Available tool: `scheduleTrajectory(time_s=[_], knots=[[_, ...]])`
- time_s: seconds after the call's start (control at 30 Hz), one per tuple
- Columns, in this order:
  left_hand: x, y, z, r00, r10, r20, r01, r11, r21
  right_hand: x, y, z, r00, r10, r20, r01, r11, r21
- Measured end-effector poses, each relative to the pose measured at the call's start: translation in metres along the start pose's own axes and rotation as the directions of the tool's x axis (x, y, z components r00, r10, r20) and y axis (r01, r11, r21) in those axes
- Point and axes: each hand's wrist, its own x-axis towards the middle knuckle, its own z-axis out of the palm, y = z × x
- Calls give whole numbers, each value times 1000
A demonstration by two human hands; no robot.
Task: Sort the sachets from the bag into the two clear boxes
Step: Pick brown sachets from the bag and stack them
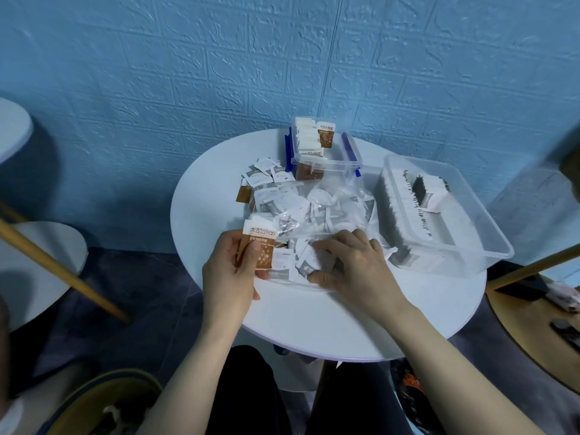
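brown sachet (258, 248), lower centre-left: pinched in left hand (230, 273); light, thin, crinkly, likely best taken by an edge. right hand (351, 262) pinches a white sachet (314, 260) at the bag (317, 208) mouth, centre. clear boxes: two, small box (326, 152) upper centre, large box (439, 208) right. loose sachets: too many to count.
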Motion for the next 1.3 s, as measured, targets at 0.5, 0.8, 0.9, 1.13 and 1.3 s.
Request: scheduleTrajectory(time_s=[0.5, 0.8, 0.9, 1.13, 1.3], knots=[[1, 2, 2, 1000, -14, -20, 15, 1000, 15, 39, -34, 0, 948, -285, 141, 283, 958, 36], [5, 2, 3, 997, -78, -8, 78, 997, 26, 47, -44, 16, 939, -224, 260, 243, 969, -42], [7, 6, 2, 991, -131, -14, 131, 991, -7, 30, -36, 12, 939, -246, 242, 265, 963, -49], [8, 15, -9, 981, 194, -10, -145, 767, 625, 7, -13, 0, 947, -243, 210, 264, 961, -77], [14, 17, -6, 930, 295, 219, -367, 716, 594, 14, -19, -1, 969, -195, 153, 200, 980, -16]])
